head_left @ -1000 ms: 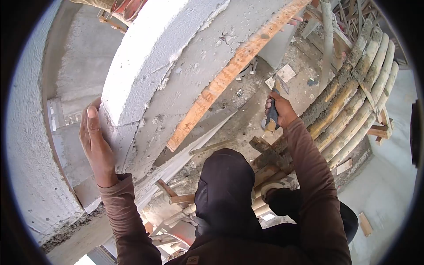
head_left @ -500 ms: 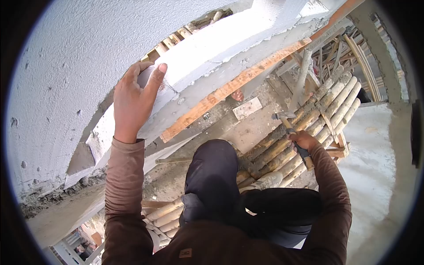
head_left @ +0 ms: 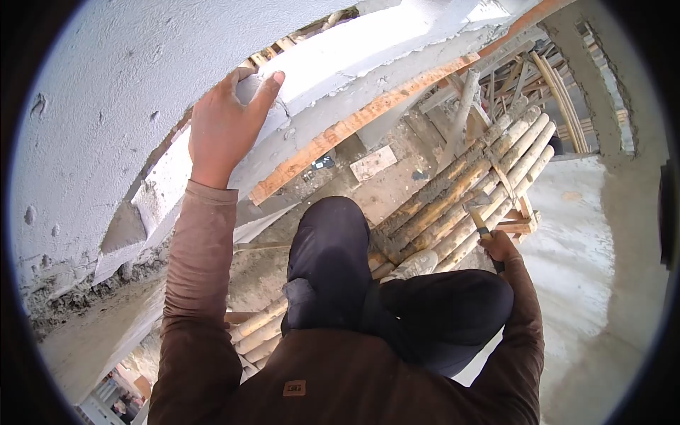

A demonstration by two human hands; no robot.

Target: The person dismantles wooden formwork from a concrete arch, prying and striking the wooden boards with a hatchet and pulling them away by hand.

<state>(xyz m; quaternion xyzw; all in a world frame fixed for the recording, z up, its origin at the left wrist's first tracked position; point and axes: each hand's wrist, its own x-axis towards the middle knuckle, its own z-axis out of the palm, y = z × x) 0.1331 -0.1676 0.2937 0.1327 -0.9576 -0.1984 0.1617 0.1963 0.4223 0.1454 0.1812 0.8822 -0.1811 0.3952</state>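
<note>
My left hand (head_left: 230,120) grips the inner edge of a white ledge (head_left: 326,67). Its fingers curl over the far side, mostly hidden, while the thumb lies on the near side. Close to the thumb, a dark crack runs down the ledge's face. At the right, my right hand (head_left: 499,246) is wrapped around the handle of a hammer (head_left: 479,218). The hammer's metal head is above the round poles, apart from the ledge; the lower handle is partly hidden by the hand.
A rough white wall (head_left: 106,142) rises at the left. Below the ledge runs an orange-brown board (head_left: 368,131). Wooden poles (head_left: 453,205) form a platform under my shoe (head_left: 416,264). A pale slab (head_left: 373,163) lies on the dirty floor, with stacked timber (head_left: 559,92) beyond.
My right hand has brought the hammer lower and closer to my right knee. The left hand keeps its hold on the ledge, while the whole view has shifted somewhat.
</note>
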